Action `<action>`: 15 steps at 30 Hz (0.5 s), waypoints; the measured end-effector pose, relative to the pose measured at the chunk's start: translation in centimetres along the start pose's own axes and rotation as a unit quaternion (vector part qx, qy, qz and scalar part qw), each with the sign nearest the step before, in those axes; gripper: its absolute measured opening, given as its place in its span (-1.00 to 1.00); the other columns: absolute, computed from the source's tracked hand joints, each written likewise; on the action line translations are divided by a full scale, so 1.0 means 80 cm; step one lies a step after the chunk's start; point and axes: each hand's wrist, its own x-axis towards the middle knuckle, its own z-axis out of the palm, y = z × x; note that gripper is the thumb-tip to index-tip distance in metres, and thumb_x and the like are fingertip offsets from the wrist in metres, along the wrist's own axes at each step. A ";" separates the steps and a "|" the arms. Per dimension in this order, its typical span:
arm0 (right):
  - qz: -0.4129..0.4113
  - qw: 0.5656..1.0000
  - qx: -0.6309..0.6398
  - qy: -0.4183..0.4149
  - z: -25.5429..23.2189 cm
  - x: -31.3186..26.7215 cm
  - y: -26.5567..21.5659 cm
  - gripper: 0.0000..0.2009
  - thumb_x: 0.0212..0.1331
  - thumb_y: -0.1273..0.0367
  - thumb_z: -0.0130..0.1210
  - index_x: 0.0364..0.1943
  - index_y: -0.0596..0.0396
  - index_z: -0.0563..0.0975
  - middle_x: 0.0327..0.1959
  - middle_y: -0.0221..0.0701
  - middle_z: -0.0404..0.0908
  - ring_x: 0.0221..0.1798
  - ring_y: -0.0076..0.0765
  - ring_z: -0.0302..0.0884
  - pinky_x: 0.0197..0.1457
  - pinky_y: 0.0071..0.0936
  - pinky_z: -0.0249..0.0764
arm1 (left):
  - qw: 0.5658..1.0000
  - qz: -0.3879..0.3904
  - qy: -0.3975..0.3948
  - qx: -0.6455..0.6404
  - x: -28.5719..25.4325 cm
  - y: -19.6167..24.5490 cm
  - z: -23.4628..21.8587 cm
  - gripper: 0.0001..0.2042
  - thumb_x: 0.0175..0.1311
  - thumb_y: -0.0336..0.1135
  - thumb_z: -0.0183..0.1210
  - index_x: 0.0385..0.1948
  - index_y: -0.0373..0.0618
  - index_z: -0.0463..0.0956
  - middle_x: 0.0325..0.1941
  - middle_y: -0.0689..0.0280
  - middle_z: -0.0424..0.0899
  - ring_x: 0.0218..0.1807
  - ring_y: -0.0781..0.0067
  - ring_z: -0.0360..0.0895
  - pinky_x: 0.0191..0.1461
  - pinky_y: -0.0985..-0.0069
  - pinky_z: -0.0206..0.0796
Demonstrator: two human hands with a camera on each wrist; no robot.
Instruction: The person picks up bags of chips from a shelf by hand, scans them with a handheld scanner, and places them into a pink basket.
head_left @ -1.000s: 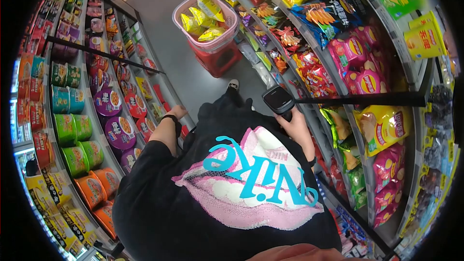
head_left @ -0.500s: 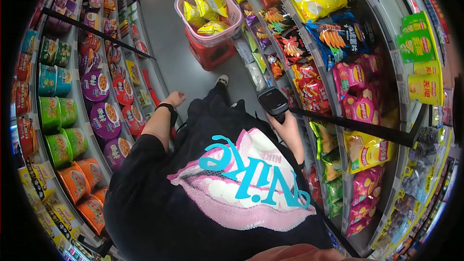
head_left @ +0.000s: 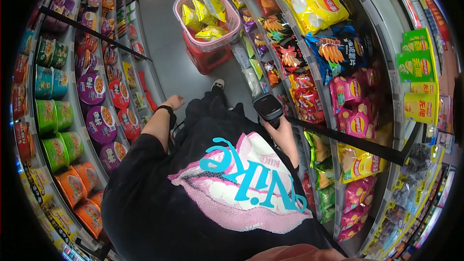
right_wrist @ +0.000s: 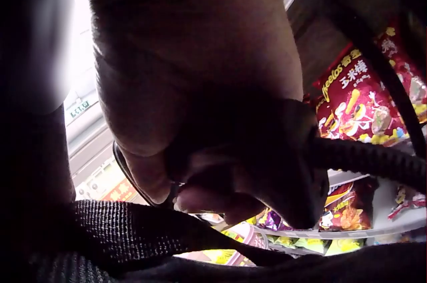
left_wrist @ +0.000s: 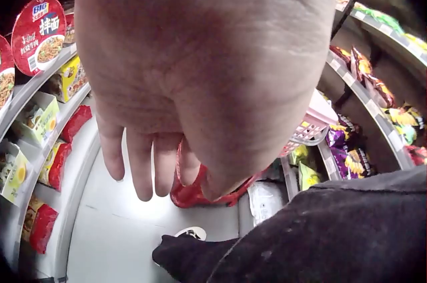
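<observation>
My right hand (head_left: 282, 134) grips the handle of a black handheld barcode scanner (head_left: 268, 106), held in front of the body with its head pointing forward. In the right wrist view the fingers (right_wrist: 220, 200) curl round the dark handle, which lies mostly in shadow, and a ribbed cable (right_wrist: 367, 162) runs off to the right. My left hand (head_left: 175, 102) hangs at the other side, near the left shelves, with nothing in it. The left wrist view shows its fingers (left_wrist: 141, 170) hanging loosely downward.
A pink basket (head_left: 212, 44) holding several yellow snack bags (head_left: 214, 5) stands on a red basket (head_left: 207, 63) ahead in the aisle. Cup noodles (head_left: 101, 123) fill the left shelves. Chip bags (head_left: 320, 9) line the right shelves, where a black bar (head_left: 345, 140) juts across.
The head view has turned a little, so the shelves shift across it. A shoe shows farther left and the scanner lies slightly lower and more to the left. Both hands keep their hold.
</observation>
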 end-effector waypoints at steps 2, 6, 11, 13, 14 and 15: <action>-0.002 1.000 -0.003 -0.007 0.007 0.006 -0.016 -0.57 0.10 0.28 0.30 -0.01 0.26 0.53 -0.19 0.03 0.67 -0.04 0.11 0.65 0.01 -0.23 0.49 | 1.000 0.009 0.000 -0.009 0.011 -0.004 -0.006 -0.49 0.28 -0.10 0.15 0.17 -0.25 0.48 0.07 0.06 0.67 0.15 0.11 0.59 0.26 0.32 0.37; -0.004 0.999 0.008 -0.043 0.012 0.018 -0.015 -0.58 0.11 0.29 0.29 0.01 0.25 0.52 -0.16 0.04 0.67 0.00 0.12 0.64 0.03 -0.23 0.49 | 0.999 0.037 0.015 -0.023 0.004 0.003 -0.011 -0.53 0.29 -0.18 0.15 0.16 -0.29 0.47 0.06 0.01 0.67 0.15 0.07 0.59 0.25 0.30 0.38; -0.073 0.993 0.001 -0.087 0.027 0.034 -0.046 -0.57 0.10 0.34 0.30 0.02 0.28 0.49 -0.15 0.04 0.67 0.01 0.12 0.64 0.05 -0.23 0.49 | 0.996 0.032 0.068 -0.057 -0.046 0.015 -0.041 -0.54 0.24 -0.17 0.18 0.12 -0.25 0.53 0.03 0.01 0.68 0.14 0.03 0.59 0.27 0.28 0.38; -0.080 0.991 0.006 -0.109 0.029 0.037 -0.059 -0.58 0.09 0.36 0.29 0.01 0.28 0.49 -0.16 0.05 0.67 0.00 0.11 0.65 0.04 -0.25 0.50 | 0.996 0.023 0.073 -0.038 -0.032 -0.024 -0.027 -0.54 0.21 -0.16 0.19 0.09 -0.25 0.54 0.02 0.02 0.68 0.13 0.03 0.59 0.26 0.28 0.38; -0.085 0.990 -0.002 -0.112 0.031 0.041 -0.058 -0.57 0.09 0.35 0.29 0.02 0.28 0.49 -0.17 0.06 0.67 0.00 0.12 0.65 0.04 -0.24 0.51 | 0.996 0.012 0.078 -0.031 -0.026 -0.044 -0.019 -0.52 0.19 -0.12 0.19 0.08 -0.24 0.56 0.02 0.01 0.68 0.14 0.02 0.58 0.27 0.27 0.38; -0.083 0.991 -0.009 -0.106 0.034 0.045 -0.059 -0.57 0.09 0.35 0.29 0.02 0.28 0.49 -0.17 0.06 0.67 0.00 0.12 0.65 0.03 -0.23 0.51 | 0.997 0.012 0.074 -0.008 -0.018 -0.066 -0.016 -0.51 0.18 -0.09 0.18 0.07 -0.24 0.57 0.05 -0.01 0.66 0.16 0.00 0.56 0.29 0.27 0.36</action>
